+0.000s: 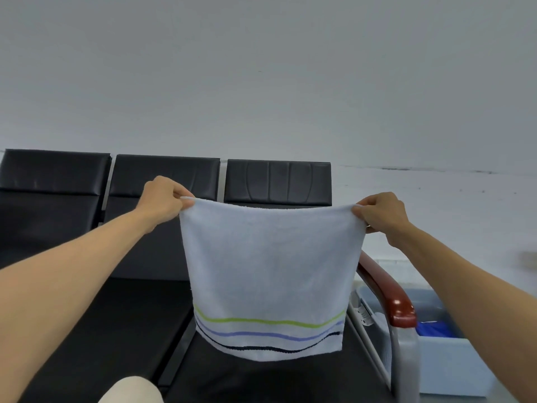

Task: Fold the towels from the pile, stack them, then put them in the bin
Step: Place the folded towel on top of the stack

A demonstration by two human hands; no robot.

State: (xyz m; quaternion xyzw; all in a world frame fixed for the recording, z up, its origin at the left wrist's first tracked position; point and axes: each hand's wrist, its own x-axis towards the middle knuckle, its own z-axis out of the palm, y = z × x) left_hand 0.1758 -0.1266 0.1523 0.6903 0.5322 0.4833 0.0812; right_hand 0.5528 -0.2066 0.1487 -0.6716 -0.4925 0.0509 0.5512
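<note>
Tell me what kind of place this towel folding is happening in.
Probably a waiting area or lobby: a row of linked black padded seats with a red-brown armrest stands against a bare grey wall. A pale bin sits beside the seats.

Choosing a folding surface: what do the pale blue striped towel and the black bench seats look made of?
Pale blue striped towel: looks like terry cotton, matte, with a nubby looped surface and fuzzy top edge. Black bench seats: probably vinyl or faux leather, smooth, with a faint sheen and stitched panels on the backrests.
</note>
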